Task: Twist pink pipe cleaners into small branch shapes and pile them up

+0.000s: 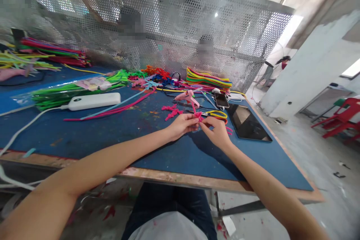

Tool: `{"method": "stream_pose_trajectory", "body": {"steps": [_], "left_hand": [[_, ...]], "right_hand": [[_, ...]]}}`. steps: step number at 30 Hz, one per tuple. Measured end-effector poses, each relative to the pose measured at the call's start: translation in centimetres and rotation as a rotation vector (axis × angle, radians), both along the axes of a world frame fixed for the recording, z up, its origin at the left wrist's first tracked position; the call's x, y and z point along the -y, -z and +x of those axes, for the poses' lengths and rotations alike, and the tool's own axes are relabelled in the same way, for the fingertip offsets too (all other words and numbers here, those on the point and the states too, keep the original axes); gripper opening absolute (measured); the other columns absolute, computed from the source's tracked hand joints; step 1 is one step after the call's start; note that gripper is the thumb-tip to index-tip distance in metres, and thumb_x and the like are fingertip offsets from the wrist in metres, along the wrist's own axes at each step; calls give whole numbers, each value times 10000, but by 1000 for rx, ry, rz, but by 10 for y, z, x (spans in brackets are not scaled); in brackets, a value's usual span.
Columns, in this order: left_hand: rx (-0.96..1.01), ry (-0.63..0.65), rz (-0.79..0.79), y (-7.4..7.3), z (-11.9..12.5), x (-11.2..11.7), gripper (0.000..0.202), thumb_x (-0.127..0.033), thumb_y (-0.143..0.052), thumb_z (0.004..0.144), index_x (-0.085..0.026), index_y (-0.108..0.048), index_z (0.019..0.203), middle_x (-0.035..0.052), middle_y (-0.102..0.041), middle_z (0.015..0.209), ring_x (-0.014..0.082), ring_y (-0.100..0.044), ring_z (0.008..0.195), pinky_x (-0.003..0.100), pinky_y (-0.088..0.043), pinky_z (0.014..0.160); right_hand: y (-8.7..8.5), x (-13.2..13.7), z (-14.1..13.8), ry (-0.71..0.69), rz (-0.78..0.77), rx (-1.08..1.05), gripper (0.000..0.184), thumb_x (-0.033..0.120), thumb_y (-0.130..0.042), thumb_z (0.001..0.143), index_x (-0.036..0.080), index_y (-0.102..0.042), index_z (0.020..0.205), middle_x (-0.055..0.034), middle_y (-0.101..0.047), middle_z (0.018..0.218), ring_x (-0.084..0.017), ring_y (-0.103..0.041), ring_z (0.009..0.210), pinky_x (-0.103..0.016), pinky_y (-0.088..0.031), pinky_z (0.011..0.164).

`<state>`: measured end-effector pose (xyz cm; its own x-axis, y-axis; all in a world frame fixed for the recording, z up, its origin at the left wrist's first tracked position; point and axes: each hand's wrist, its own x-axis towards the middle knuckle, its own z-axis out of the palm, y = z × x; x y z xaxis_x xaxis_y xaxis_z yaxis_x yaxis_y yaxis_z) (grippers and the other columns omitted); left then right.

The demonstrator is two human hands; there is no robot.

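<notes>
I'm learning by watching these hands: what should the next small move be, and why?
Perhaps a small twist by the right hand while the left hand steadies the fuzzy pink piece: the fingertips of both hands meet at it, and other pink pieces, already bent into shapes, lie on the table.

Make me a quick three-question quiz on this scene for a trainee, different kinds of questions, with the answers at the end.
1. Multiple choice: what colour is the piece held by the left hand and right hand? A) green; B) pink; C) white.
2. True or false: neither hand is holding the glue gun.
3. Fill the gap: from where the person sits, the tablet lies to the ___ of the power bank.

Key: 1. B; 2. true; 3. right.
</notes>
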<state>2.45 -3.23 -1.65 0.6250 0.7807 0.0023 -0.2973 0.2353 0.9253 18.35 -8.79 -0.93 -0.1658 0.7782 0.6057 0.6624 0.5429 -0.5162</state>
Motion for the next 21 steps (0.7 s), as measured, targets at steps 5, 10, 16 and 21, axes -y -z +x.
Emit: {"method": "stream_pose_trajectory", "body": {"steps": [5,10,16,21], "left_hand": [[2,-75,17,2,4,9,262,-285,-754,624,-106,-608,749,-6,-582,667,62,-537,581,193,-441,591],[7,-196,74,6,6,13,284,-329,-751,606,-119,-598,720,-22,-552,676,75,-521,608,202,-444,582],[-42,-249,128,6,7,8,292,-350,-714,651,-124,-628,814,15,-624,794,133,-578,761,253,-476,708],[-27,-149,85,6,6,8,328,-303,-752,619,-123,-597,845,17,-651,780,139,-621,734,294,-480,762]], "right_hand": [[3,5,-5,78,114,285,218,217,-447,863,172,-592,706,-42,-585,642,-153,-520,598,-258,-376,579],[4,8,-10,94,108,400,226,177,-391,883,147,-611,844,-96,-629,767,-194,-564,717,-297,-412,657],[2,-5,-1,-7,-193,-96,197,309,-554,806,174,-650,912,-60,-673,827,-172,-604,700,-286,-475,635],[4,-8,0,-49,-417,-560,240,374,-703,651,178,-697,791,-28,-655,667,-157,-570,554,-301,-487,556]]}}
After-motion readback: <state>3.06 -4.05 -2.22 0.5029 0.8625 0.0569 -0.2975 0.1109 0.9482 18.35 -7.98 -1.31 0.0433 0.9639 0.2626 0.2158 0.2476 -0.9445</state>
